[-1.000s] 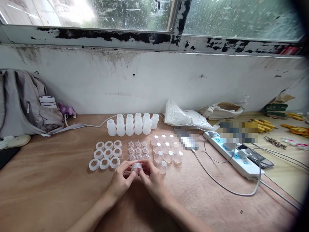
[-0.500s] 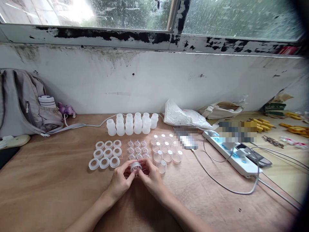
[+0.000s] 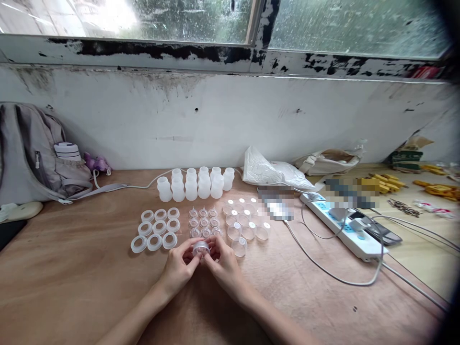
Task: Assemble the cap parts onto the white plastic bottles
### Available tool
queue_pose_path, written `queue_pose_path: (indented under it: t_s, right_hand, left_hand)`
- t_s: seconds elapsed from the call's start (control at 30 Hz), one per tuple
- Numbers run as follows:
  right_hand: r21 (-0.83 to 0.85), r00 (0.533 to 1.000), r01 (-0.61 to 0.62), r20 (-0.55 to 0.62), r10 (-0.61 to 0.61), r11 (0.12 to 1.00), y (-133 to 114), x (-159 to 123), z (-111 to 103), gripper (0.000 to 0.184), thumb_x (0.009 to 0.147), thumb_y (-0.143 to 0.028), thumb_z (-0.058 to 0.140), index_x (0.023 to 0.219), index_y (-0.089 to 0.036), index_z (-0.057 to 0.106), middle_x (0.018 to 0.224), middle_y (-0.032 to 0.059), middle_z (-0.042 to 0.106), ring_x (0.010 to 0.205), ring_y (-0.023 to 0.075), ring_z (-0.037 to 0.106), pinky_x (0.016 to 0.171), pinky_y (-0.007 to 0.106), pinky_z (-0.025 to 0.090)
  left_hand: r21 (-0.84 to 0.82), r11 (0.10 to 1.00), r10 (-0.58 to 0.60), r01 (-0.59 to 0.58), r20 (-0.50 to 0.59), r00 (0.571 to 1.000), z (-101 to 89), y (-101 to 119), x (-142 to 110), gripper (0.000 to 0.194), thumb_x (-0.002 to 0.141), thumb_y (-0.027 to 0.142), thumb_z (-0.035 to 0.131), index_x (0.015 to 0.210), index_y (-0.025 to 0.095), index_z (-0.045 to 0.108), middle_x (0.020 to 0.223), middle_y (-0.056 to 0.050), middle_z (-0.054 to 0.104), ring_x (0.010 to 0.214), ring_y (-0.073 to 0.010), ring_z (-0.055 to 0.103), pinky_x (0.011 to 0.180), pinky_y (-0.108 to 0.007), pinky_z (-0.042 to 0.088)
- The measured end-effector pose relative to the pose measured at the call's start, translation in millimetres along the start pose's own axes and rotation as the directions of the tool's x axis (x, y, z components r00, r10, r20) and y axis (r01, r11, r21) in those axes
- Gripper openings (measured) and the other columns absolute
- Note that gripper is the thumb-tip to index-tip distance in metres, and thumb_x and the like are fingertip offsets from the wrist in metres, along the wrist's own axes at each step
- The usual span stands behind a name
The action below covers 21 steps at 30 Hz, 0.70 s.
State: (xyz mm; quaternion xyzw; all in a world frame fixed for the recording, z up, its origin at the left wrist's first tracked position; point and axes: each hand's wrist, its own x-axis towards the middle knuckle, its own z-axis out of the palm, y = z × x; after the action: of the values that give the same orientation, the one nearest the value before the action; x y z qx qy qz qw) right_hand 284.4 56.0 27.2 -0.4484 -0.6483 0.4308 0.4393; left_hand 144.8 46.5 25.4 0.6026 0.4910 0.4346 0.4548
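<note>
Between the fingertips of my left hand (image 3: pixel 182 263) and my right hand (image 3: pixel 222 262) is a clear plastic screw ring (image 3: pixel 201 247), held just above the table. Both hands are closed on it from either side, and my fingers hide its lower part. Just beyond it stand rows of small clear nipples (image 3: pixel 203 223). To the left lie several translucent screw rings (image 3: pixel 154 241) in rows. On the right are several clear domed caps (image 3: pixel 248 232), the closest one (image 3: pixel 239 247) near my right fingers. Behind these, frosted white bottles (image 3: pixel 191 189) stand upright in two rows.
A grey backpack (image 3: pixel 27 148) leans at the far left. Plastic bags (image 3: pixel 266 170) lie against the wall. On the right, a white power strip (image 3: pixel 345 230) carries plugs and a looping cable (image 3: pixel 316 266). Yellow parts (image 3: pixel 383 183) lie farther right.
The view has shifted slightly, so everything sits a little to the left. Both hands still hold the ring, which looks a touch more tilted; the thumbs have moved slightly.
</note>
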Motion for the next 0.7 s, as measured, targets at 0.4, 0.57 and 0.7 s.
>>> queue_pose_path:
  t_s: [0.4,0.57,0.7]
  right_hand:
    - [-0.02,1.0,-0.012,0.003,0.012,1.0,0.1,0.4,1.3,0.013,0.071,-0.011,0.047,0.082,-0.019,0.048,0.071,-0.0003,0.055,0.059,0.0112,0.053,0.053,0.022,0.043]
    - [-0.044,1.0,-0.025,-0.003,0.025,0.999,-0.8,0.2,1.5,0.013,0.07,-0.01,0.047,0.08,-0.018,0.048,0.066,-0.002,0.053,0.055,0.0102,0.05,0.05,0.021,0.04]
    - [-0.045,0.999,-0.034,-0.02,0.033,0.998,-2.1,-0.6,1.2,0.01,0.07,-0.012,0.047,0.078,-0.018,0.047,0.062,-0.0034,0.051,0.053,0.0094,0.048,0.048,0.02,0.038]
  left_hand:
    - [-0.061,0.997,-0.053,0.055,0.028,0.998,0.9,-0.1,-0.1,0.031,0.074,0.029,0.055,0.103,0.016,0.057,0.08,-0.005,0.066,0.066,-0.0171,0.062,0.054,-0.024,0.051]
    - [-0.077,0.994,-0.069,0.073,0.05,0.996,1.3,-1.2,-1.3,0.031,0.076,0.029,0.053,0.104,0.016,0.055,0.078,-0.004,0.064,0.063,-0.0155,0.06,0.05,-0.021,0.048]
    - [-0.097,0.994,-0.053,0.058,0.055,0.997,1.1,0.1,-1.3,0.03,0.077,0.027,0.052,0.104,0.015,0.055,0.082,-0.005,0.064,0.071,-0.0172,0.061,0.055,-0.022,0.05]
